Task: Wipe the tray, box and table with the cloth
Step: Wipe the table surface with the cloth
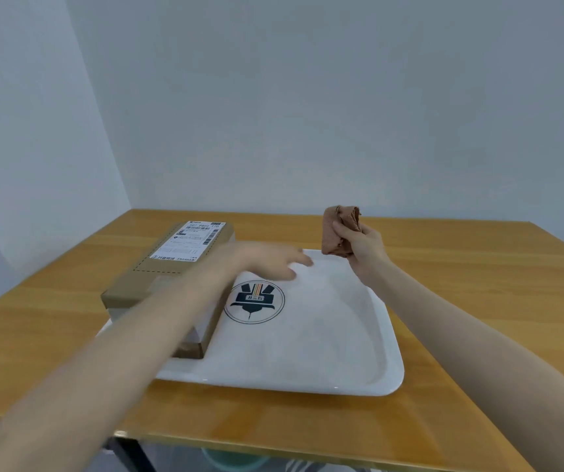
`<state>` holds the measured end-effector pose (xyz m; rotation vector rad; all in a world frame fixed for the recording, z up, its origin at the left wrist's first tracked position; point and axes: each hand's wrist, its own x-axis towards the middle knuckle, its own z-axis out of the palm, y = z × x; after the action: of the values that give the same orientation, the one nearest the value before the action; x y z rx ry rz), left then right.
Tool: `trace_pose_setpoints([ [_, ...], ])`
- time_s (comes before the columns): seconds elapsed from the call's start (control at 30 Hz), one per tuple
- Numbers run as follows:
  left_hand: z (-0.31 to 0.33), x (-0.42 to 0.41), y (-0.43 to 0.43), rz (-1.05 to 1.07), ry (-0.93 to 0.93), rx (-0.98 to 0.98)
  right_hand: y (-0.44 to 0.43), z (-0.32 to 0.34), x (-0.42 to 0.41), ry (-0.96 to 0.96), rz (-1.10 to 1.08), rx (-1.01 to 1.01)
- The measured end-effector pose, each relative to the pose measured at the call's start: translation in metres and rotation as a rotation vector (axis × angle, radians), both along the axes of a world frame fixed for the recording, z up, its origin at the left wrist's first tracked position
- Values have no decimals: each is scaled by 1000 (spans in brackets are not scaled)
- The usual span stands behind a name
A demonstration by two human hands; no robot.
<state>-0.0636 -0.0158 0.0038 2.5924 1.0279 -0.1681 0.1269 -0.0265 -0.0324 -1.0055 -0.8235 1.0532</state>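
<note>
Surface (478, 301): yellow-brown wood grain under a glossy finish, straight-edged, set into a corner of plain pale wall (307, 97).

Tray (389, 379): white, smooth and shiny, a shallow rectangle with rounded corners and a raised rim. It lies flat in the middle of the surface. A round dark logo (254, 302) with coloured stripes is printed on its floor, left of centre.

Box (158, 274): flat brown cardboard, matte, with sharp corners and a dashed tear line across the top. A white printed label (188, 241) with barcodes covers its far end. It lies across the tray's left part, its near corner inside the rim.

Cloth (336, 233): reddish-brown, soft, bunched into a crumpled wad with a frayed edge on top. It is held in the air above the tray's far right corner, clear of the tray.

Right hand (362, 245): raised, fingers (343, 233) clenched round the cloth, the wad sticking out above and to the left of the fist.

Left hand (273, 264): motion-blurred, palm down, fingers stretched out and released, grasping nothing. It is over the tray's far left area, just beside the box. I cannot tell if it touches the tray.
</note>
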Motion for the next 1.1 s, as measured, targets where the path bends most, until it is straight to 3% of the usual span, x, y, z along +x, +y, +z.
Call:
trace_pose_setpoints([
  [0.1, 38, -62, 12, 135, -124, 46, 5, 1, -24, -153, 33, 37],
  [0.2, 39, -125, 29, 368, -314, 221, 8, 6, -56, -355, 131, 103],
  [0.27, 32, -153, 37, 507, -247, 256, 11, 12, -82, -516, 235, 165],
  [0.33, 22, -163, 43, 503, -151, 224, 21, 15, -105, -741, 232, 225],
  [0.43, 13, -162, 42, 464, -152, 38, 44, 17, -137, -980, 118, 270],
  [0.63, 12, -164, 53, 420, -181, 6, 50, 26, -152, -1362, 169, 350],
  [0.73, 18, -162, 56, 406, -166, 26, 62, 41, -149, -1422, 239, 313],
  [0.83, 22, -162, 60, 402, -167, 27, 65, 43, -149, -1466, 162, 258],
  [1.1, 19, -166, 67, 395, -192, 47, 72, 39, -146, -1376, 140, 226],
])
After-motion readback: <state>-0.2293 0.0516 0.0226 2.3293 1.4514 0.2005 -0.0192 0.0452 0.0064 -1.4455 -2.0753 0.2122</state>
